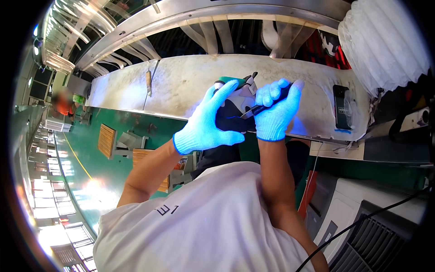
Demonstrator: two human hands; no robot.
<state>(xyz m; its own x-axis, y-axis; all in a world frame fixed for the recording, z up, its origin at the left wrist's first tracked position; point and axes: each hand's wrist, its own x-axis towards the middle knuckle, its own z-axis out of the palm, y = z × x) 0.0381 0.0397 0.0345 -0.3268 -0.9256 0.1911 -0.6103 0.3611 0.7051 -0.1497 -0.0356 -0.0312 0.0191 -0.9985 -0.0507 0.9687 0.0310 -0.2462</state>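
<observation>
White knit gloves with blue cuffs cover both hands, tinted blue by the light. My left hand (203,123) curves round a black, white and grey shoe (236,105), thumb on the near side and fingers on the far side. The shoe is held at the bench's near edge, and a green patch shows at its far end. My right hand (277,113) is wrapped round the dark handle of a small knife (248,114). Its short metal blade points left against or just above the shoe; whether it touches is unclear.
A pale, stained bench (181,77) runs across, below a metal frame with hanging clear strips (208,38). On it lie a wooden-handled tool (148,82) and a black flat object (340,108) beside clear plastic. A white corrugated duct (385,45) hangs right. A person (63,105) is far left.
</observation>
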